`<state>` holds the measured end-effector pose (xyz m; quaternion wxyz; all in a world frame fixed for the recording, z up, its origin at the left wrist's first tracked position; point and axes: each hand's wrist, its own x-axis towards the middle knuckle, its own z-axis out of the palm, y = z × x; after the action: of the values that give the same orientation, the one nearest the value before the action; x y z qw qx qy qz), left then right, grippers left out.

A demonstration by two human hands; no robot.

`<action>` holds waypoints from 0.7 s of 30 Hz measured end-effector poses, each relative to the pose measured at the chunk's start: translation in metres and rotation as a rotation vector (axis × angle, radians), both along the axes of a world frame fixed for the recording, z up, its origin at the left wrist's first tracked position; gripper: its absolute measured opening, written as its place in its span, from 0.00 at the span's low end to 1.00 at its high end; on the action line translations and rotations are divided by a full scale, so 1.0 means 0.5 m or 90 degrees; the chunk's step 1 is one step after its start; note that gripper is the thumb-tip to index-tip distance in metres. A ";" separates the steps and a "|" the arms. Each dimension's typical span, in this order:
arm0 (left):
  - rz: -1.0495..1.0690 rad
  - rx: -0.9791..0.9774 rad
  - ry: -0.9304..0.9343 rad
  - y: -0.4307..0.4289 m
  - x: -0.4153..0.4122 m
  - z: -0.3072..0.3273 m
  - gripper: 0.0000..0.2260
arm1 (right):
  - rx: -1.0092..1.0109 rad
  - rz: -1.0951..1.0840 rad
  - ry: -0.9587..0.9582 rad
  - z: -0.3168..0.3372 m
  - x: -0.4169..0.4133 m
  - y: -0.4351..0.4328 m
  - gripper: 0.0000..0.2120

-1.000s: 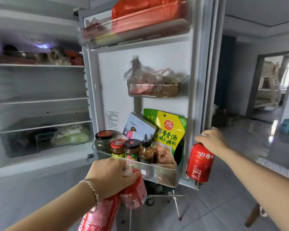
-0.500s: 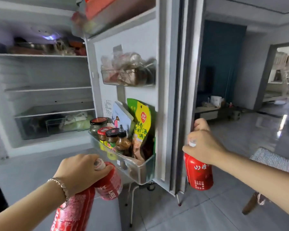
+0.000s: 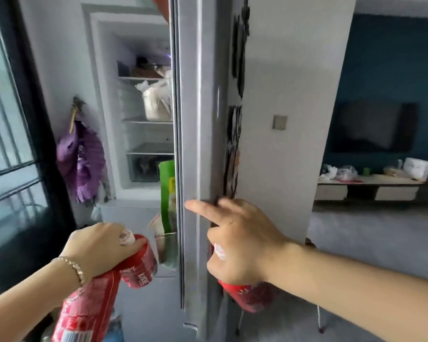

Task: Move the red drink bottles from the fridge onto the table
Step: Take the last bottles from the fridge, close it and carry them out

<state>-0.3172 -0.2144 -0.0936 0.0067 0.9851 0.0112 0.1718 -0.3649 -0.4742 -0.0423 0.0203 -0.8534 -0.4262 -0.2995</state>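
right fingers (image 3: 203, 211) now outstretched on the nearer-shut fridge door (image 3: 198, 144), palm around 1 red bottle (image 3: 247, 296); left fingers (image 3: 114, 245) around 2 bottles (image 3: 104, 299)

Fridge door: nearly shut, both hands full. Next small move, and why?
Probably push the fridge door the rest of the way closed with the right hand. Its index finger already rests on the door edge while it grips a red bottle, a gap onto the shelves remains, and the left hand is occupied with two red bottles.

Head-worn view faces the fridge door (image 3: 198, 144) edge, close.
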 end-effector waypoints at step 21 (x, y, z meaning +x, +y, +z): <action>0.141 0.052 -0.027 0.626 0.205 0.008 0.23 | -0.122 -0.147 0.029 0.016 0.456 0.780 0.20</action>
<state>-0.2149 0.0987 -0.0895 -0.0522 0.9734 0.1125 0.1928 -0.1370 -0.0841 -0.0345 -0.0859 -0.9013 -0.3516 -0.2382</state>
